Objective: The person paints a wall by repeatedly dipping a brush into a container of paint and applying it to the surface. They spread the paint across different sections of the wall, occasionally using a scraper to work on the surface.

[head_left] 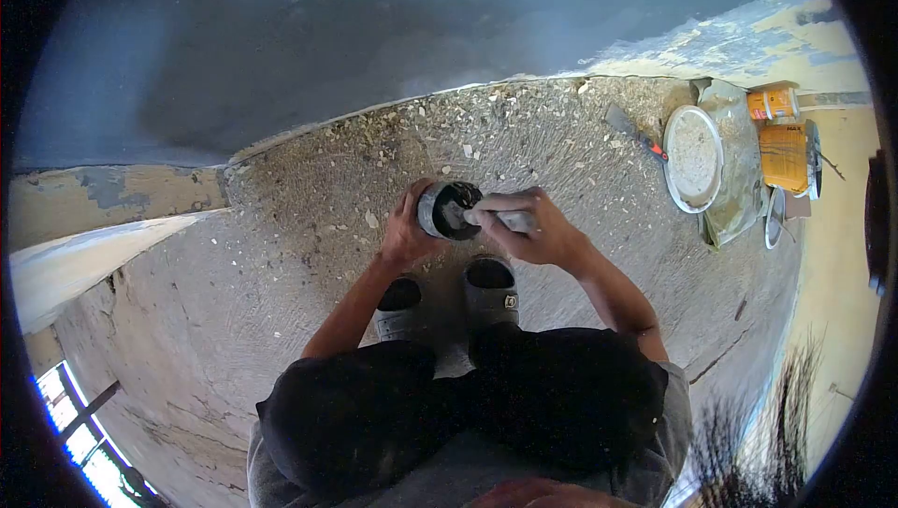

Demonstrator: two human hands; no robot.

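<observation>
My left hand (409,232) is wrapped round the side of a small round can (430,212), held above the floor in front of my shoes. The can's inside is dark, with some greyish matter in it. In my right hand (541,225) is a pale-handled paintbrush (514,220), pinched near its lower end. Its head dips into the can's mouth, so the bristles are mostly hidden. The right fingers look coated with grey.
Paint chips litter the concrete floor (309,265) along the blue-grey wall (327,50). To the right lie a scraper (636,132), a round white lid (694,159) and orange containers (784,154). My grey shoes (491,297) are just below the can. A broom-like bristle bundle (758,433) stands at lower right.
</observation>
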